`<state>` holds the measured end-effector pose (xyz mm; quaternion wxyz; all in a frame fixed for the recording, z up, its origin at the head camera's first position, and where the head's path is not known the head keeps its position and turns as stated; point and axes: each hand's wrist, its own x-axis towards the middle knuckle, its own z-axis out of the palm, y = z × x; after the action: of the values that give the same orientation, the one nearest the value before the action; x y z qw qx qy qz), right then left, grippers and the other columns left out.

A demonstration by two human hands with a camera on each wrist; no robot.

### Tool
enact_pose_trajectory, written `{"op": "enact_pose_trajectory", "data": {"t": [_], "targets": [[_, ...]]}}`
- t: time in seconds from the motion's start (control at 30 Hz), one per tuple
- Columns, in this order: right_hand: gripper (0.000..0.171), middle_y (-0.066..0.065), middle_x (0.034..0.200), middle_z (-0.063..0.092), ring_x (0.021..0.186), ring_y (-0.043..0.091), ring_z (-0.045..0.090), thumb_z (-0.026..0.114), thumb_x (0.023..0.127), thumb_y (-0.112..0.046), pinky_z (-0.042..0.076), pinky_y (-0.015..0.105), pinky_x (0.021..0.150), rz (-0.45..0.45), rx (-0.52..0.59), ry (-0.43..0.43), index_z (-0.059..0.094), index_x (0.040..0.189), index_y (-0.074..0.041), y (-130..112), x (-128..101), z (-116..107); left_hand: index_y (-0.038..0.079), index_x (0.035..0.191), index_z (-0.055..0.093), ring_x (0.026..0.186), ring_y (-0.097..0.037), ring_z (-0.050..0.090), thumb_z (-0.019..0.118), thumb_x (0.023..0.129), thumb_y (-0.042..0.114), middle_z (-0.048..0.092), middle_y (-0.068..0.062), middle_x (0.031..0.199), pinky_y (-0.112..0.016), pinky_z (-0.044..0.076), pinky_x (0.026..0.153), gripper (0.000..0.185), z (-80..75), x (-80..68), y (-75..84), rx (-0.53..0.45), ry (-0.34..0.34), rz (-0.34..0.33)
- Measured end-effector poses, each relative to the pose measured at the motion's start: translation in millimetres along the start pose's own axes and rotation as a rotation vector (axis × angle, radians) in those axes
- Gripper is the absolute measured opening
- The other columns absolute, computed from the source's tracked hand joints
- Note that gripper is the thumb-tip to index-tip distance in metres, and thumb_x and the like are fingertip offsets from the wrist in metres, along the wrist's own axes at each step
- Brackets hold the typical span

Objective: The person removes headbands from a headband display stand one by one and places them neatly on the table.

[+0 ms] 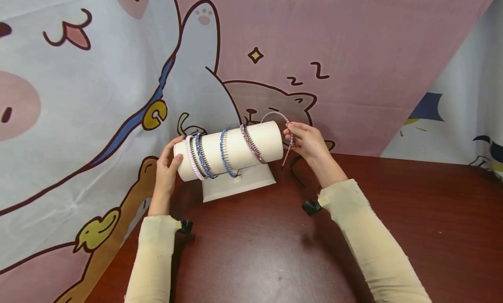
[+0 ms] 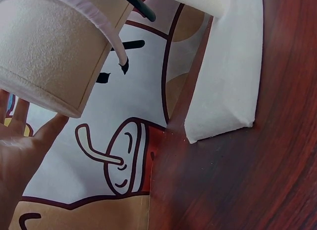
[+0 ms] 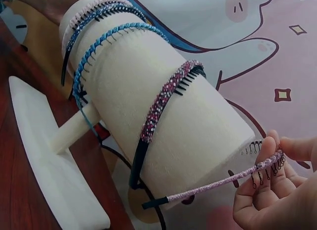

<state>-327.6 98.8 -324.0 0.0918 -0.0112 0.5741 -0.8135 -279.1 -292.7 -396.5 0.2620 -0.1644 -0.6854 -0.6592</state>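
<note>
- The right hand (image 1: 308, 141) pinches a thin pink beaded headband (image 3: 218, 184) between thumb and curled fingers, at the right end of the cream roll stand (image 1: 235, 148).
- The pink beaded headband is slim and arched, sparkly lilac-pink along its band, with small dark comb teeth on the inner side and a dark plain tip at its end; it sits just off the roll's right end, not yet on it.
- The left hand (image 1: 167, 170) rests open against the roll's left end, fingers straight and spread on it.
- On the roll sit four headbands: a pale pink one (image 1: 192, 159) and a dark blue one (image 1: 202, 156) at the left, a light blue one (image 1: 225, 152) in the middle, a pink-speckled one (image 1: 251, 143) to the right.
- The stand's base (image 1: 235, 185) lies on a dark red table (image 1: 275, 250).
</note>
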Motion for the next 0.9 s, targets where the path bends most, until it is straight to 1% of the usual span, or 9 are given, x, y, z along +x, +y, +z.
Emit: {"op": "enact_pose_trajectory", "data": {"t": [0.13, 0.27, 0.37, 0.43, 0.5, 0.6, 0.73, 0.8, 0.9], "targets": [[0.019, -0.009, 0.081, 0.07, 0.072, 0.002, 0.064, 0.061, 0.099, -0.022, 0.048, 0.021, 0.067, -0.061, -0.098, 0.021, 0.062, 0.114, -0.01, 2.9, -1.4, -3.9, 0.005, 0.142, 0.053, 0.129, -0.014, 0.049, 0.056, 0.093, 0.015, 0.059, 0.004, 0.14, -0.023, 0.038, 0.104, 0.049, 0.9, -0.5, 0.5, 0.004, -0.002, -0.002], [0.033, -0.01, 0.083, 0.068, 0.073, 0.002, 0.066, 0.064, 0.097, -0.022, 0.054, 0.018, 0.066, -0.173, -0.248, 0.078, 0.064, 0.122, -0.001, 7.3, -1.6, -6.3, 0.006, 0.141, 0.054, 0.129, -0.015, 0.049, 0.057, 0.094, 0.015, 0.059, 0.004, 0.14, -0.023, 0.038, 0.104, 0.048, 0.2, 0.0, -0.4, 0.01, 0.0, 0.0], [0.038, -0.009, 0.083, 0.069, 0.069, 0.001, 0.067, 0.069, 0.093, -0.021, 0.056, 0.018, 0.064, -0.271, -0.377, 0.135, 0.066, 0.123, 0.003, 10.0, -0.9, -8.0, 0.006, 0.141, 0.054, 0.128, -0.016, 0.049, 0.057, 0.094, 0.016, 0.058, 0.002, 0.14, -0.023, 0.038, 0.104, 0.048, -0.3, 0.4, -1.3, 0.004, 0.001, 0.001], [0.035, -0.004, 0.085, 0.072, 0.065, -0.002, 0.067, 0.072, 0.091, -0.02, 0.057, 0.019, 0.062, -0.349, -0.479, 0.177, 0.07, 0.119, 0.001, 11.2, -1.1, -9.6, 0.006, 0.141, 0.054, 0.128, -0.017, 0.049, 0.058, 0.094, 0.017, 0.057, 0.0, 0.141, -0.022, 0.039, 0.103, 0.048, -0.1, 0.1, -1.5, -0.001, 0.0, 0.0], [0.033, 0.005, 0.089, 0.076, 0.062, -0.004, 0.067, 0.074, 0.09, -0.02, 0.057, 0.02, 0.06, -0.432, -0.58, 0.215, 0.073, 0.116, -0.001, 12.0, -2.0, -11.3, 0.006, 0.141, 0.054, 0.127, -0.016, 0.049, 0.058, 0.094, 0.018, 0.058, 0.0, 0.14, -0.022, 0.039, 0.102, 0.048, 0.6, -0.3, -1.2, -0.005, -0.002, 0.003], [0.028, 0.017, 0.094, 0.076, 0.058, -0.007, 0.065, 0.075, 0.088, -0.018, 0.056, 0.019, 0.057, -0.56, -0.687, 0.262, 0.075, 0.111, -0.002, 12.7, -3.7, -14.0, 0.005, 0.14, 0.054, 0.126, -0.015, 0.05, 0.057, 0.094, 0.015, 0.058, 0.002, 0.139, -0.022, 0.04, 0.101, 0.047, 2.3, -1.4, 2.4, -0.004, -0.006, 0.003], [0.023, 0.019, 0.089, 0.076, 0.056, -0.009, 0.061, 0.077, 0.087, -0.015, 0.05, 0.012, 0.053, -0.665, -0.743, 0.311, 0.075, 0.106, -0.003, 11.9, -5.4, -18.5, 0.006, 0.14, 0.055, 0.125, -0.014, 0.05, 0.056, 0.094, 0.014, 0.059, 0.003, 0.139, -0.022, 0.04, 0.101, 0.047, 2.6, -0.6, 3.2, 0.007, -0.003, -0.003], [0.021, 0.017, 0.087, 0.076, 0.056, -0.009, 0.06, 0.077, 0.087, -0.015, 0.046, 0.01, 0.052, -0.686, -0.766, 0.33, 0.075, 0.104, -0.004, 11.4, -6.3, -20.7, 0.005, 0.14, 0.054, 0.125, -0.013, 0.05, 0.056, 0.094, 0.013, 0.059, 0.004, 0.139, -0.022, 0.039, 0.101, 0.048, 1.9, -0.1, 1.9, 0.013, 0.003, -0.005], [0.017, 0.016, 0.087, 0.077, 0.06, -0.012, 0.059, 0.076, 0.087, -0.015, 0.045, 0.01, 0.054, -0.696, -0.789, 0.347, 0.076, 0.101, -0.005, 11.9, -7.1, -24.1, 0.001, 0.14, 0.053, 0.124, -0.01, 0.05, 0.055, 0.094, 0.013, 0.059, 0.005, 0.138, -0.021, 0.038, 0.101, 0.048, 4.7, -2.1, 11.3, 0.02, 0.005, -0.016]]}}
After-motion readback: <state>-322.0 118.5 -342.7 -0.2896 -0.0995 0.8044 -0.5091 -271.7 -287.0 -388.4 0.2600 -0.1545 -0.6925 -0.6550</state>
